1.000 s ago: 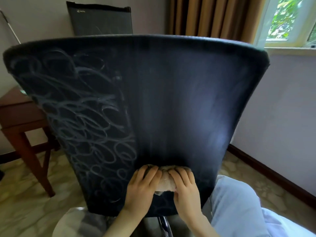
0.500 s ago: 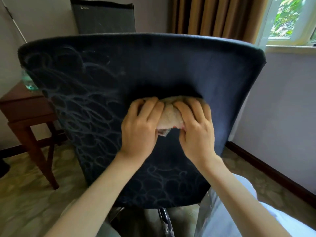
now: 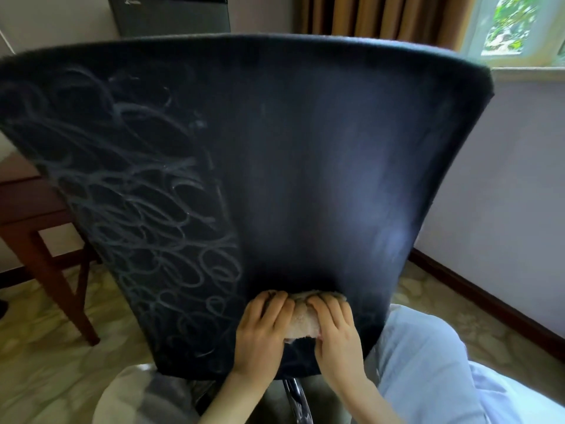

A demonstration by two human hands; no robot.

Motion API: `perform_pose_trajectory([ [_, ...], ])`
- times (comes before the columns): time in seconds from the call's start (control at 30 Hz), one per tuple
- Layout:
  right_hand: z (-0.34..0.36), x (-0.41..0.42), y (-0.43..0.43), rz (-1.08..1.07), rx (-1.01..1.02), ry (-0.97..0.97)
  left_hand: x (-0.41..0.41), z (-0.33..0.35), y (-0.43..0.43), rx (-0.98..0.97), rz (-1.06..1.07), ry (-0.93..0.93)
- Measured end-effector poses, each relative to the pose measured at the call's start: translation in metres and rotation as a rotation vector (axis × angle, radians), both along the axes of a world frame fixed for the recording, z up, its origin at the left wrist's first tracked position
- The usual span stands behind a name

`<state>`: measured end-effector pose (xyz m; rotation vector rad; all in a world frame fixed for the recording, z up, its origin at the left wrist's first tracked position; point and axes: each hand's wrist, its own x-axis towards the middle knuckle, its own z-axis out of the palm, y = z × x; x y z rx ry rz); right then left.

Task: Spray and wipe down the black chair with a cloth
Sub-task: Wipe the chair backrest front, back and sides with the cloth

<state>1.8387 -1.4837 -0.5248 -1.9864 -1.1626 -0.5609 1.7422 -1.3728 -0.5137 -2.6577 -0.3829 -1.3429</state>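
Down near the bottom edge of the black chair (image 3: 305, 179) back, left hand (image 3: 262, 330) and right hand (image 3: 337, 333) sit on the bunched cloth (image 3: 301, 325), fingers (image 3: 276, 306) laid flat, pressing rather than gripping, probably for more scrubbing pressure, chalky scribbles (image 3: 137, 209) unwiped across the chair's left side.

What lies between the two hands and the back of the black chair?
A pale cloth: the left hand and the right hand press it against the lower part of the chair back. The head view shows this.
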Motion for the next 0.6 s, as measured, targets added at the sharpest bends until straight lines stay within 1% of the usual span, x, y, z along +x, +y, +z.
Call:
perform_pose_trajectory([
  [0.07, 0.004, -0.001, -0.009, 0.024, -0.055, 0.021, -0.005, 0.007, -0.006, -0.082, -0.029, 0.053],
  [0.13, 0.022, 0.000, -0.021, 0.029, -0.014, 0.001, -0.007, 0.029, -0.015, -0.136, -0.048, 0.050],
  [0.3, 0.121, 0.021, -0.056, -0.029, 0.224, -0.143, 0.012, 0.132, -0.050, -0.004, -0.094, -0.149],
  [0.43, 0.190, 0.061, -0.076, -0.070, 0.273, -0.278, 0.046, 0.199, -0.068, 0.086, -0.102, -0.219],
  [0.5, 0.199, 0.075, -0.075, -0.091, 0.292, -0.313, 0.062, 0.207, -0.068, 0.110, -0.089, -0.237],
  [0.6, 0.180, 0.083, -0.064, -0.097, 0.310, -0.286, 0.074, 0.185, -0.059, 0.192, -0.078, -0.276],
])
